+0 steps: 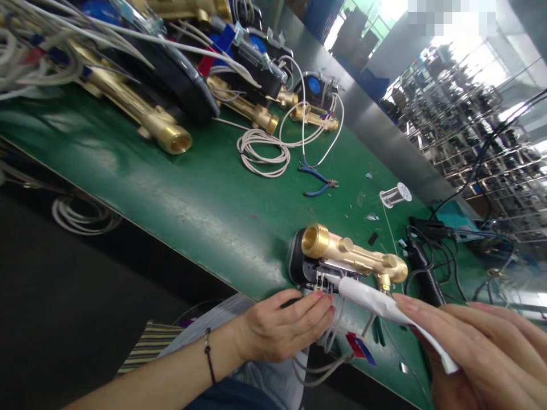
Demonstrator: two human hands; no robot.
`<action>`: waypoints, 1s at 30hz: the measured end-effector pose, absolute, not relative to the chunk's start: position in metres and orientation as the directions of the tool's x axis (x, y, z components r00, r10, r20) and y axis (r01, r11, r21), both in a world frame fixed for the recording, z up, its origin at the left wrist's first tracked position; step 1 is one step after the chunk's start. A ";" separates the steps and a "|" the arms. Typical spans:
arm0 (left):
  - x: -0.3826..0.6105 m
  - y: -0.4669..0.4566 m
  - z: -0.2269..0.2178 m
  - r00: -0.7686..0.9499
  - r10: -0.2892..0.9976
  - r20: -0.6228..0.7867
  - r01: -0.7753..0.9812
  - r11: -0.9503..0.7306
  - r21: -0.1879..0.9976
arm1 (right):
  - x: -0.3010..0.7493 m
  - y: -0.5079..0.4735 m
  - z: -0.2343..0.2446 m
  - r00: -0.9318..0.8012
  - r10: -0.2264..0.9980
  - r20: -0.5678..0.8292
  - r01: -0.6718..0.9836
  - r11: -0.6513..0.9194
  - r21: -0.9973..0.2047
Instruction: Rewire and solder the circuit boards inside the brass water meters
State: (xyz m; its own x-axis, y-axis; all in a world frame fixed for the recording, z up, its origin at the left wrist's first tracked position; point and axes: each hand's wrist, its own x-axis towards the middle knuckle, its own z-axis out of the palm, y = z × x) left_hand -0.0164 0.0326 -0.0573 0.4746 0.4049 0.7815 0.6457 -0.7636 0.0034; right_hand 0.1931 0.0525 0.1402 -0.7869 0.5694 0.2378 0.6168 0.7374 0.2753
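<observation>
A brass flow-meter body (363,259) with a threaded end lies across a black housing (299,265) near the bench's front edge. My left hand (286,324) is closed, fingertips pressed together at the thin wires (319,280) leaving the housing's side. My right hand (482,347) grips a white squeeze tube (371,299) whose flattened tail sticks out by the palm. The tube's narrow nozzle points at the wire entries, close to my left fingertips; whether it touches them I cannot tell. Below hang grey cables with a red and a blue tag (361,347).
Several brass meters (141,114) with black housings and coiled white cables (265,151) fill the far left of the green bench (205,210). Blue-handled cutters (320,182), a solder wire spool (395,195) and small scraps lie beyond. Black cords (427,273) bunch at right.
</observation>
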 end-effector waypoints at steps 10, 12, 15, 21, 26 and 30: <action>-0.016 0.033 -0.057 0.451 0.414 0.791 0.653 -0.757 0.024 | 0.197 0.056 0.144 -0.857 0.480 0.187 0.515 0.782 0.352; -0.014 0.032 -0.058 0.436 0.425 0.793 0.659 -0.751 0.040 | 0.197 0.055 0.143 -0.855 0.479 0.199 0.518 0.772 0.367; -0.012 0.031 -0.060 0.444 0.423 0.790 0.655 -0.755 0.036 | 0.195 0.053 0.142 -0.835 0.507 0.213 0.549 0.751 0.367; -0.014 0.031 -0.061 0.468 0.423 0.776 0.653 -0.757 0.020 | 0.194 0.050 0.142 -0.815 0.528 0.240 0.580 0.733 0.355; -0.014 0.031 -0.059 0.456 0.429 0.780 0.655 -0.755 0.032 | 0.196 0.052 0.140 -0.821 0.519 0.238 0.571 0.740 0.355; -0.013 0.031 -0.059 0.453 0.425 0.783 0.652 -0.758 0.034 | 0.197 0.052 0.140 -0.825 0.518 0.225 0.564 0.749 0.348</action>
